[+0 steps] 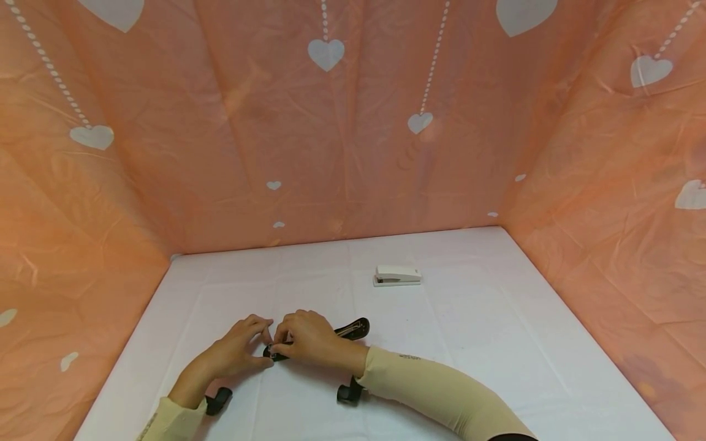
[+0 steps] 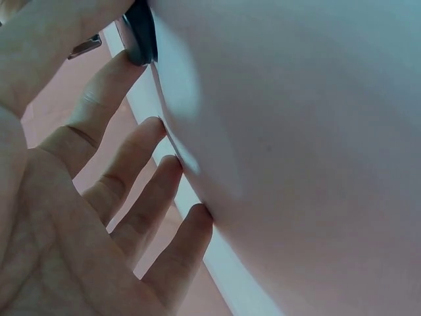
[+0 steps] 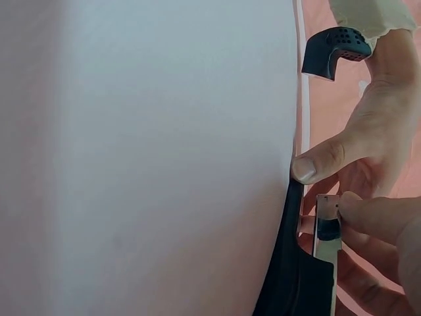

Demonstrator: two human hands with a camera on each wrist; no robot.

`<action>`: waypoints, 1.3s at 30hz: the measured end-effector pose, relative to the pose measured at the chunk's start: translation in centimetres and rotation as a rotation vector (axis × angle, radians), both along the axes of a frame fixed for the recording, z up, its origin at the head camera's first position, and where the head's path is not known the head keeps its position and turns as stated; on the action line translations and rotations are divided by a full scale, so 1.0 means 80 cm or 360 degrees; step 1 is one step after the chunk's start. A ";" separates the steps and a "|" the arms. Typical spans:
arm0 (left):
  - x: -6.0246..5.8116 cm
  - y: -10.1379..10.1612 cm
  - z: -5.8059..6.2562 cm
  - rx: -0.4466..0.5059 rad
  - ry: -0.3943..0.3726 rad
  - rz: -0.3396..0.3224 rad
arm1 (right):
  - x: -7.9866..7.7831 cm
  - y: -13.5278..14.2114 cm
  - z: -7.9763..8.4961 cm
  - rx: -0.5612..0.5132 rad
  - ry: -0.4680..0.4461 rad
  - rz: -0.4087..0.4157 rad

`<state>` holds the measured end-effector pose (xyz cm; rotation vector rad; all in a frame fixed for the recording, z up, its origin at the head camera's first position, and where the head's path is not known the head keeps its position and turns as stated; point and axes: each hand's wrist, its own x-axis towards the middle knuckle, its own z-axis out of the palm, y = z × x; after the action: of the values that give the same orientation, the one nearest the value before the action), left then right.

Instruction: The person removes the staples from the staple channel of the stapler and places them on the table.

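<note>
A black stapler (image 1: 354,329) lies on the white table with its top cover swung back. My right hand (image 1: 311,335) grips it near the front. In the right wrist view, the right thumb (image 3: 371,212) presses the metal staple channel (image 3: 327,227), which stands raised from the black base (image 3: 284,263); the right fingers are behind it. My left hand (image 1: 239,350) holds the front tip of the base between thumb and index finger. The left wrist view shows the index fingertip against the black tip (image 2: 141,36), with the other fingers spread and touching the table.
Farther back on the table, right of centre, stands a white stapler (image 1: 397,275). Orange curtains (image 1: 353,153) with white hearts enclose the table at the back and both sides. A black wrist camera (image 1: 219,401) is strapped below each hand.
</note>
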<state>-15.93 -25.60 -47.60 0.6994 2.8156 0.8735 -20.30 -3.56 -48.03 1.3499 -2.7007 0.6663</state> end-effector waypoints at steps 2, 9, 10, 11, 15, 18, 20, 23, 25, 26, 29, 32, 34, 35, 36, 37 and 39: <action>-0.001 0.000 0.000 -0.0005 0.0012 -0.0001 | 0.000 0.000 0.000 -0.0019 -0.0016 -0.0009; -0.001 0.001 -0.001 0.0002 0.0042 -0.0004 | 0.000 0.000 -0.001 -0.0061 -0.0033 -0.0024; 0.000 0.000 -0.001 0.0005 0.0041 -0.0001 | 0.000 0.000 -0.001 -0.0047 -0.0020 -0.0024; 0.000 0.000 -0.002 0.0005 0.0043 0.0000 | 0.001 -0.001 -0.001 -0.0034 -0.0006 -0.0024; 0.000 0.001 -0.002 0.0001 0.0045 0.0002 | 0.002 -0.002 0.000 0.0018 0.0046 -0.0021; 0.000 0.001 -0.002 0.0001 0.0029 0.0011 | 0.003 -0.002 0.001 0.0025 0.0069 -0.0016; 0.001 0.002 -0.001 -0.0008 0.0025 0.0014 | 0.003 -0.002 0.002 0.0026 0.0077 -0.0016; 0.000 0.002 -0.001 -0.0008 0.0017 0.0016 | 0.002 -0.002 0.001 0.0032 0.0076 -0.0018; -0.001 0.002 -0.001 -0.0007 0.0013 0.0013 | 0.002 -0.002 0.002 0.0034 0.0063 -0.0021; -0.001 0.002 -0.001 -0.0007 0.0012 0.0011 | 0.002 -0.001 0.003 0.0033 0.0054 -0.0022; -0.002 0.002 -0.001 -0.0006 -0.0003 0.0010 | 0.003 0.002 0.006 0.0015 0.0020 -0.0023; -0.003 0.001 -0.001 -0.0023 -0.0004 0.0010 | 0.004 0.006 0.008 -0.0026 -0.0015 -0.0010; -0.003 0.001 -0.001 -0.0034 -0.0002 0.0015 | 0.004 0.009 0.009 -0.0050 -0.0019 0.0003; -0.003 0.001 -0.001 -0.0034 -0.0004 0.0017 | 0.004 0.010 0.009 -0.0066 -0.0029 0.0010; -0.003 0.001 -0.001 -0.0038 -0.0004 0.0019 | 0.004 0.011 0.009 -0.0078 -0.0029 0.0020; -0.003 0.001 -0.001 -0.0036 -0.0007 0.0021 | 0.004 0.013 0.009 -0.0091 -0.0028 0.0028; -0.003 0.001 -0.002 -0.0034 -0.0009 0.0022 | 0.005 0.016 0.009 -0.0109 -0.0026 0.0046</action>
<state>-16.15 -25.48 -47.73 0.6742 2.8242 0.8446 -19.93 -2.31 -47.28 1.3761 -2.6490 0.7684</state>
